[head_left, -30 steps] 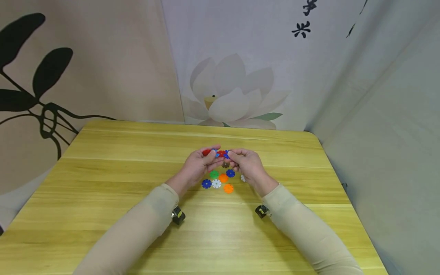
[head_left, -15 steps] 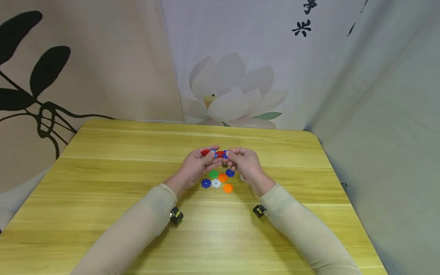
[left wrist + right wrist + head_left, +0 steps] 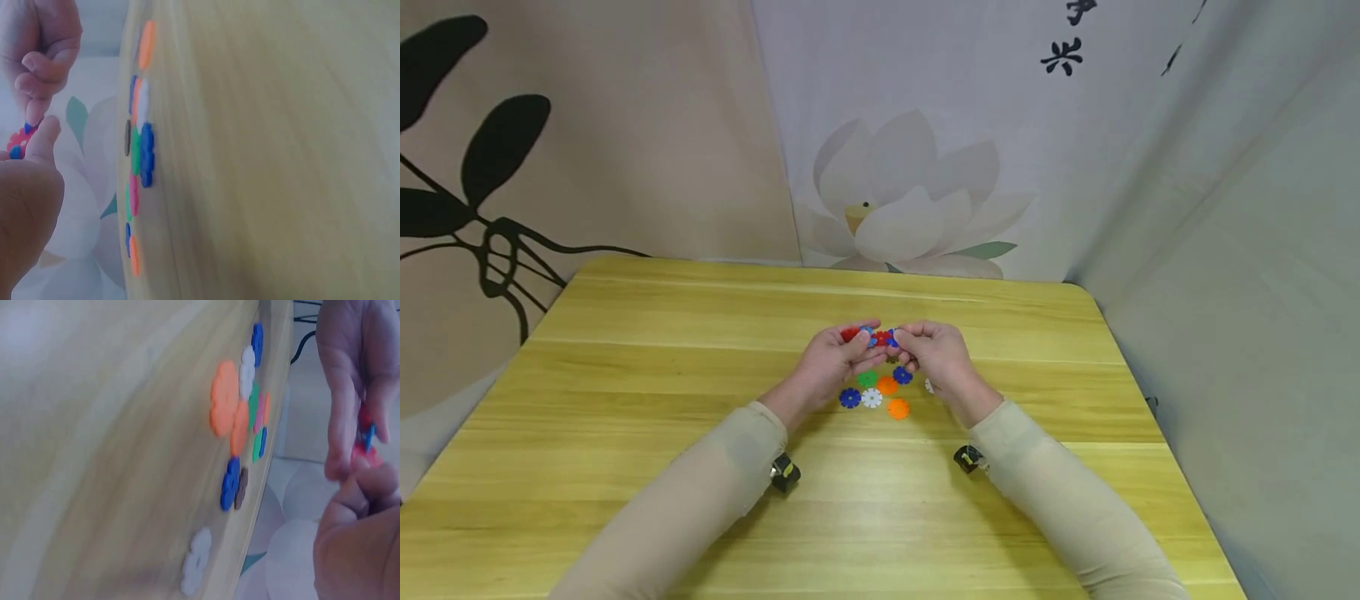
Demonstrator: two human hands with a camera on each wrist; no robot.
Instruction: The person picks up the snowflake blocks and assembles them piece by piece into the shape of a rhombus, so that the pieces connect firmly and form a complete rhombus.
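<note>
Both hands meet above the far middle of the table, holding a short row of notched plastic snowflake discs between them. My left hand (image 3: 827, 360) pinches a light blue disc (image 3: 867, 332), with a red disc (image 3: 849, 333) lying against its fingers. Between the hands shows another red disc (image 3: 882, 338), which appears joined to its neighbours. At the other end, a dark blue disc (image 3: 892, 337) is pinched between thumb and finger of my right hand (image 3: 946, 358). Fingers partly cover the joints, so how deep the slots sit cannot be seen.
Loose discs lie on the wooden table (image 3: 700, 467) below the hands: green (image 3: 867, 379), dark blue (image 3: 850, 397), white (image 3: 872, 398), orange (image 3: 898, 408) and others. A pink disc (image 3: 134, 195) shows in the left wrist view. Printed curtains (image 3: 700, 125) hang behind the table.
The head view shifts slightly. Both hands keep their hold on the row of discs in almost the same place.
</note>
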